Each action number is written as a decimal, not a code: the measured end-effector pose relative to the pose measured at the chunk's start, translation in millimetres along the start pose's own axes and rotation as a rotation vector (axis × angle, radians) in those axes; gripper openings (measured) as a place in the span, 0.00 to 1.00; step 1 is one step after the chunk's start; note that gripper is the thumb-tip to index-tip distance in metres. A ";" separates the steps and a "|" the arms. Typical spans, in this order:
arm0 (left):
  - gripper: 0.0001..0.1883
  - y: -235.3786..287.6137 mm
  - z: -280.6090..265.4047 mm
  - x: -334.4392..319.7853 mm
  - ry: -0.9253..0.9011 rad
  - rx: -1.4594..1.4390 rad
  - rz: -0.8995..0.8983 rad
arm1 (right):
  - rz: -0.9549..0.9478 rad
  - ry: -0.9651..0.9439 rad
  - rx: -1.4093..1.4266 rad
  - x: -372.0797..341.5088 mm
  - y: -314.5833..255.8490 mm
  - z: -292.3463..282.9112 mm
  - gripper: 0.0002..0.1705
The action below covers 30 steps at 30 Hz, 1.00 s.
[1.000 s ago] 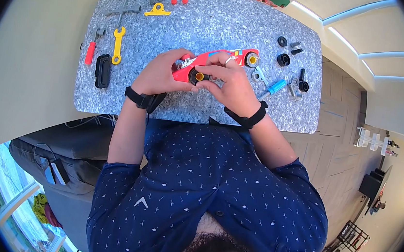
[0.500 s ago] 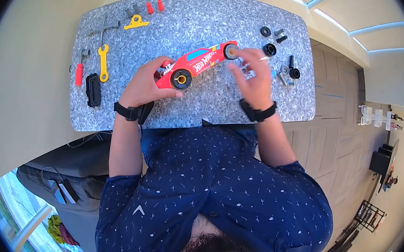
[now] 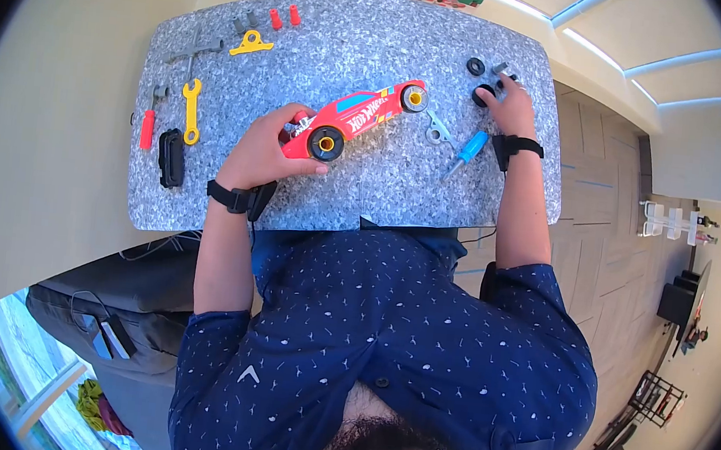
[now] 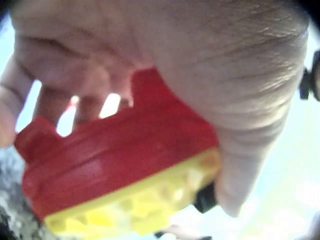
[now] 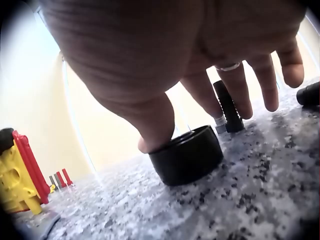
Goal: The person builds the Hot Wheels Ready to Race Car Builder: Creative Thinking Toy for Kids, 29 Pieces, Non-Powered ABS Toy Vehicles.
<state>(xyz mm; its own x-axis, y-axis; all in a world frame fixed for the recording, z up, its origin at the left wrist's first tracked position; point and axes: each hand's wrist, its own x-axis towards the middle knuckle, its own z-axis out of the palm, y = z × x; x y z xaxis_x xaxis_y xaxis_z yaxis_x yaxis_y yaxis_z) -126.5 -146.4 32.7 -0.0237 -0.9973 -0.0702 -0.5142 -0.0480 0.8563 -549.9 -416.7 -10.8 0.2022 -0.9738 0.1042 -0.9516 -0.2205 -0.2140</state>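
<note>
Room with pale walls point(image 3: 49, 126) and grey-brown plank floor point(image 3: 592, 204), containing one speckled grey tabletop point(image 3: 398, 194), hard, rounded at the corners. On or just above it, one red plastic toy car with yellow underside point(image 3: 358, 119), probably light, stiff and slick, best held across its body; left hand point(image 3: 256, 152) grips its left end, thumb nearside, fingers beyond. At far right, right hand point(image 3: 515, 110), fingers parted and nearly straight, thumb touching one round black plastic wheel point(image 5: 187, 157), likely rigid, best pinched by the rim.
</note>
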 end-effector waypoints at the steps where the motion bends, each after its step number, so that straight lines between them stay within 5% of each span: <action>1: 0.45 3.2 -1.2 -0.2 -0.007 0.000 -0.013 | -0.035 0.119 -0.031 -3.5 -3.2 -5.5 0.41; 5: 0.45 5.7 -1.9 -0.1 -0.016 -0.005 -0.019 | -0.105 0.259 0.291 -24.5 -26.3 -38.8 0.26; 8: 0.45 6.0 -1.0 1.5 -0.014 0.028 -0.003 | -0.204 0.061 1.066 -64.4 -82.9 -49.4 0.17; 10: 0.44 6.4 0.8 2.1 0.009 0.045 0.025 | -0.229 -0.282 1.265 -104.9 -132.3 -76.0 0.15; 15: 0.43 19.5 0.6 -1.0 0.030 0.040 0.030 | -0.351 -0.725 1.371 -154.6 -195.7 -71.1 0.17; 19: 0.43 27.8 -1.5 -3.2 0.065 0.100 0.051 | -0.325 -0.849 1.380 -158.0 -207.0 -56.0 0.17; 22: 0.44 38.9 -2.1 -7.1 0.100 0.166 0.053 | -0.273 -0.722 1.297 -162.3 -215.6 -54.4 0.16; 25: 0.45 43.7 -0.8 -9.6 0.143 0.256 0.068 | -0.427 -0.374 0.968 -161.9 -214.6 -49.0 0.14; 28: 0.47 45.1 0.3 -10.1 0.167 0.280 0.074 | -0.538 -0.148 0.925 -165.5 -220.2 -53.5 0.07; 30: 0.48 44.4 0.4 -11.0 0.174 0.270 0.066 | -0.567 -0.215 0.819 -165.5 -205.9 -51.5 0.13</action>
<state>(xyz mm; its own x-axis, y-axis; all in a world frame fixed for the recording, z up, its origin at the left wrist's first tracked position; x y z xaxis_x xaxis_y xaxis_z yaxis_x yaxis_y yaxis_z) -149.4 -137.6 71.2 0.0703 -0.9935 0.0890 -0.7255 0.0103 0.6881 -399.4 -207.3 66.0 0.6881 -0.6857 0.2373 -0.2680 -0.5442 -0.7950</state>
